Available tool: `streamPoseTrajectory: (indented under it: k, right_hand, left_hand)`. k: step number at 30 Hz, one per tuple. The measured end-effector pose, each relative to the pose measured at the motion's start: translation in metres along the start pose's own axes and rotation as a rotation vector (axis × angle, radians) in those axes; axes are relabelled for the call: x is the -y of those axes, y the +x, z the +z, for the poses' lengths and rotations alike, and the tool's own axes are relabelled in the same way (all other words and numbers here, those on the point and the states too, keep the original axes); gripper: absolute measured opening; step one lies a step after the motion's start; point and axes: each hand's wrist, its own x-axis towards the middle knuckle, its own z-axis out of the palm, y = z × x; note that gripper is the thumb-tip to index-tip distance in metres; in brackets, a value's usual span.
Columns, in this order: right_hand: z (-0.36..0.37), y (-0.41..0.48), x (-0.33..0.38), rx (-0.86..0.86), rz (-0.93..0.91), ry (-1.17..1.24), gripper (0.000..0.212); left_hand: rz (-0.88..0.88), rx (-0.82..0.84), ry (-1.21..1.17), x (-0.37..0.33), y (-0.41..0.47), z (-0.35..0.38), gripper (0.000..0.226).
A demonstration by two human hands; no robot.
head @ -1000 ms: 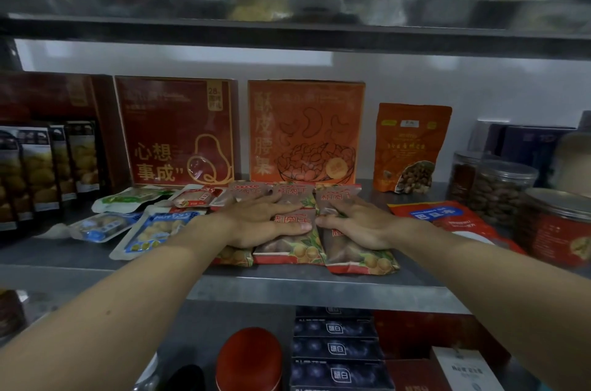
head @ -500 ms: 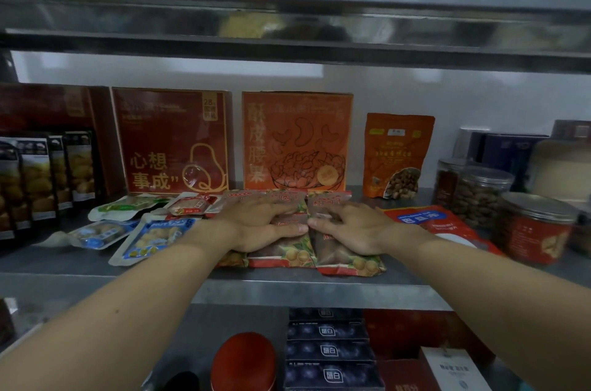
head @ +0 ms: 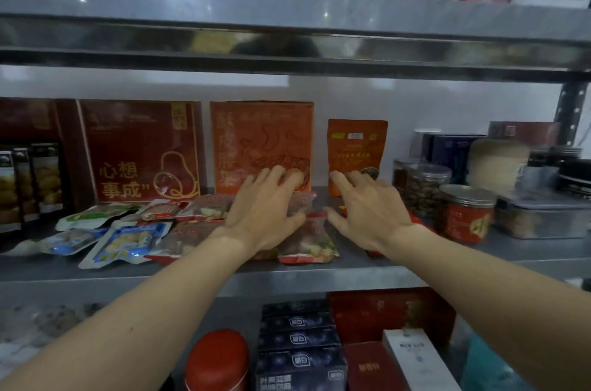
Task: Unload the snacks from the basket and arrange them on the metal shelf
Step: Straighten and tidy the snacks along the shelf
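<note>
Red-edged snack packets [head: 308, 243] flat on metal shelf [head: 319, 278]

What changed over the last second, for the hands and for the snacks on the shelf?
The hands came apart. The left hand moved toward the back over the red packets. The right hand shifted right, off them. Both now have spread fingers and grip nothing. The view tilted up. The red packets, the blue packets and the boxes at the back look unmoved.
</note>
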Motion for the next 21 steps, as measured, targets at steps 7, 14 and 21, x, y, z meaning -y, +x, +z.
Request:
streamPoseTrajectory:
  k: [7,14,21]
  right_hand:
    - [-0.008,-0.012,-0.059,0.063,0.090,0.046,0.055]
    - [0.018,-0.013,-0.104,0.353,0.285,0.251,0.060]
    - [0.045,-0.015,-0.120,0.520,0.476,0.602,0.058]
  left_hand:
    - [-0.036,0.003,-0.001,-0.050,0.032,0.017,0.058]
    - [-0.141,0.167,-0.022,-0.093,0.052,0.042,0.063]
    - [-0.142,0.480,-0.037,-0.112,0.057,0.059,0.054]
